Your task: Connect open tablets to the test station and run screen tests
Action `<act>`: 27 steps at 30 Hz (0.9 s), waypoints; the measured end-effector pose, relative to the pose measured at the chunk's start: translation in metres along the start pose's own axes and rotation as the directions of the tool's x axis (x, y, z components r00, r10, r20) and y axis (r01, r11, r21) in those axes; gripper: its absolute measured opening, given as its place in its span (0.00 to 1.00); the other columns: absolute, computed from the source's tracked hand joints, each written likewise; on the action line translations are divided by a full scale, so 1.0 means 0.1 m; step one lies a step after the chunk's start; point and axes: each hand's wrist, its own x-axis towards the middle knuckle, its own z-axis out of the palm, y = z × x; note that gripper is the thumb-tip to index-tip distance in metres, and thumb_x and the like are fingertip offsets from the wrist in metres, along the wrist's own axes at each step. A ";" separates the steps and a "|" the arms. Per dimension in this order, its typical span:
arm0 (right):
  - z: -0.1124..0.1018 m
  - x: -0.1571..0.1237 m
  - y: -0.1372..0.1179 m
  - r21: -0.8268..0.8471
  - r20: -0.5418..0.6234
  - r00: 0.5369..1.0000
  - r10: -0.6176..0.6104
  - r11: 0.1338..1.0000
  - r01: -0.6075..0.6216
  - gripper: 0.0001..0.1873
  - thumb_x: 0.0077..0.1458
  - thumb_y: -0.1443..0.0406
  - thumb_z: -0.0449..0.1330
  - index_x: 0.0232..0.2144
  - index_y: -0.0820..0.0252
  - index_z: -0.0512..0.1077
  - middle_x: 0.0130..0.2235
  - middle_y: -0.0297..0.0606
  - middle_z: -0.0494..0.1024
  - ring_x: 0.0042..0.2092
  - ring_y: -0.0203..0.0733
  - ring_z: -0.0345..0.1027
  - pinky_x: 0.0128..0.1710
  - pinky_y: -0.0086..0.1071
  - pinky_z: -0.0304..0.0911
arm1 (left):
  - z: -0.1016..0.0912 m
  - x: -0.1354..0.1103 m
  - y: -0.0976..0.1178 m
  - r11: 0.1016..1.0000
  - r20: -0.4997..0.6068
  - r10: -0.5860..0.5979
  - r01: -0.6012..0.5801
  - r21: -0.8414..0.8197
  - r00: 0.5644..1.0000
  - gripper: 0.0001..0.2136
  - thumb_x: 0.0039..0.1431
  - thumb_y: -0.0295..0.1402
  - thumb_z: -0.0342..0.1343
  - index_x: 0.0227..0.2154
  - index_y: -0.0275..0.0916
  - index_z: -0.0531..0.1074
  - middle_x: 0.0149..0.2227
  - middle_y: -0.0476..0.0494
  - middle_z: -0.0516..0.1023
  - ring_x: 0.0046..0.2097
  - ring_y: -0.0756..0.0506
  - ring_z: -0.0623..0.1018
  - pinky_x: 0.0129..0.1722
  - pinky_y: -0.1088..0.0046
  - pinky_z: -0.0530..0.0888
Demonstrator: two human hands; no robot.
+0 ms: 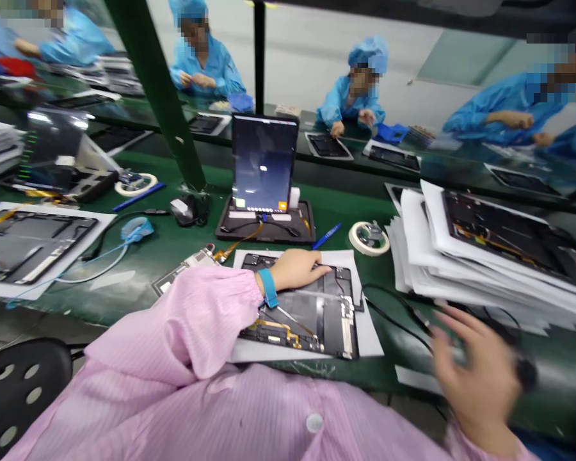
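On the white paper point(370, 342) before me, the tablet housing point(303, 303) lies long axis left to right, its left part hidden by my sleeve point(206, 314). I cannot tell whether my left hand point(295, 269) grips it; my blurred right hand point(480, 371) spreads wide at right.

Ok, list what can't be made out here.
All in the head view:
Right hand: motion-blurred; any contact with the cable is unclear.
Middle screen: icons too small to identify.
Near tablet: partly hidden by left hand and sleeve.
Leftmost tablet: cut off by left edge.
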 end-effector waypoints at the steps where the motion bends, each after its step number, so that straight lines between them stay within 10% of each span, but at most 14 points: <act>1: 0.07 0.12 -0.20 0.045 0.171 0.971 -0.166 0.986 0.161 0.19 0.60 0.65 0.54 0.53 0.48 0.63 0.52 0.46 0.70 0.55 0.56 0.63 0.51 0.54 0.61 | 0.00 -0.01 0.00 1.000 0.000 0.002 -0.002 0.004 1.000 0.19 0.64 0.49 0.45 0.37 0.39 0.73 0.36 0.43 0.80 0.38 0.42 0.78 0.34 0.71 0.68; 5: 0.37 0.53 -0.54 0.111 0.454 0.804 -0.384 0.920 0.377 0.07 0.59 0.68 0.56 0.41 0.59 0.69 0.47 0.42 0.74 0.50 0.50 0.67 0.56 0.53 0.56 | -0.02 -0.01 0.02 1.000 0.021 -0.002 0.002 0.020 1.000 0.19 0.64 0.48 0.44 0.36 0.39 0.73 0.34 0.43 0.79 0.36 0.42 0.78 0.33 0.71 0.67; 11: 0.43 0.69 -0.29 0.297 0.559 0.652 -0.512 0.858 0.419 0.05 0.59 0.70 0.55 0.31 0.59 0.69 0.47 0.42 0.74 0.54 0.48 0.64 0.51 0.45 0.61 | 0.00 -0.03 -0.01 1.000 0.003 0.011 -0.011 0.028 1.000 0.19 0.64 0.48 0.44 0.36 0.39 0.72 0.33 0.43 0.79 0.35 0.42 0.77 0.32 0.70 0.67; 18: 0.47 1.23 -0.30 0.143 0.528 0.747 -0.404 0.910 0.390 0.17 0.60 0.64 0.53 0.51 0.63 0.67 0.59 0.51 0.64 0.57 0.53 0.61 0.52 0.45 0.62 | -0.16 -0.04 0.11 0.991 -0.208 0.136 -0.131 0.039 0.969 0.13 0.61 0.42 0.53 0.38 0.37 0.72 0.41 0.40 0.76 0.47 0.40 0.72 0.46 0.64 0.68; 21: 0.84 1.64 -0.53 -0.058 0.541 0.746 -0.388 0.868 0.494 0.16 0.60 0.71 0.48 0.46 0.64 0.70 0.44 0.48 0.76 0.45 0.49 0.70 0.43 0.39 0.63 | -0.52 -0.07 -0.08 1.000 -0.405 0.007 -0.008 0.001 0.914 0.11 0.63 0.38 0.49 0.38 0.38 0.72 0.41 0.41 0.77 0.46 0.41 0.72 0.49 0.62 0.68; 24: 1.23 1.95 -0.60 -0.096 0.641 0.634 -0.433 0.774 0.626 0.15 0.54 0.76 0.51 0.42 0.65 0.72 0.32 0.44 0.77 0.33 0.45 0.71 0.33 0.34 0.58 | -0.91 -0.15 -0.61 0.948 -0.565 -0.309 0.292 -0.123 0.765 0.12 0.60 0.28 0.47 0.45 0.35 0.70 0.43 0.38 0.77 0.46 0.41 0.73 0.49 0.63 0.69; 27: 1.37 2.09 -0.53 -0.030 0.652 0.573 -0.496 0.738 0.674 0.08 0.50 0.75 0.56 0.31 0.63 0.72 0.26 0.40 0.75 0.29 0.42 0.69 0.31 0.32 0.54 | -1.11 -0.23 -1.21 0.807 -0.499 -0.567 0.563 -0.177 0.656 0.21 0.52 0.24 0.54 0.50 0.26 0.67 0.47 0.29 0.75 0.48 0.37 0.73 0.48 0.60 0.68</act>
